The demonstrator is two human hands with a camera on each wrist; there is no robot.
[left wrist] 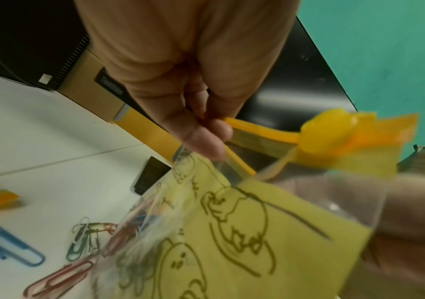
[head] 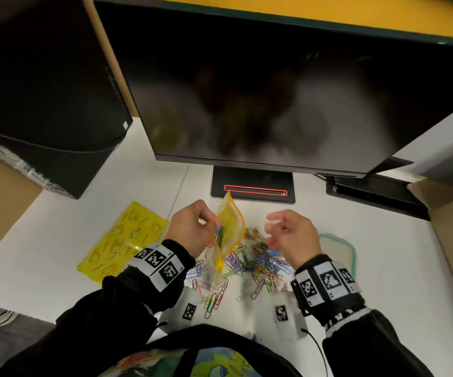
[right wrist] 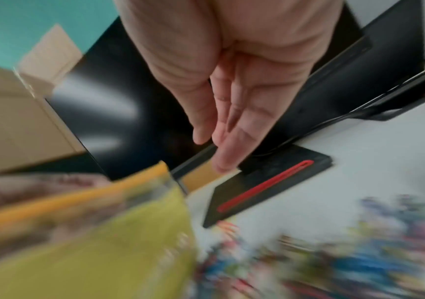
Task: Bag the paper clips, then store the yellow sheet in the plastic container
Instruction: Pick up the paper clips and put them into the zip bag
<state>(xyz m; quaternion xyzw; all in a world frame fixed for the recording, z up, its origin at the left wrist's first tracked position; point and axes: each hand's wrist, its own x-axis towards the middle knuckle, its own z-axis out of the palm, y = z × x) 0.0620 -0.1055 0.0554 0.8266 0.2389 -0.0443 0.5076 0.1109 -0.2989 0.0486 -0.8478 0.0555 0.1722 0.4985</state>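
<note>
I am seeing the monitor (head: 274,85) filling the upper frame over the white desk (head: 56,213). The yellow sheet (head: 123,242) is lying at left centre. My left hand (head: 190,229) is pinching the zip bag (head: 229,229) open above the paper clips (head: 258,262) at lower centre; my right hand (head: 290,235) is hanging released, holding nothing.

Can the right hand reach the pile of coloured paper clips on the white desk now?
Probably yes: the right hand hovers open just above the coloured paper clips, holding nothing, with nothing between them.

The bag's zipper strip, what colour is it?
Orange zipper strip, clearest in the left wrist view.
</note>
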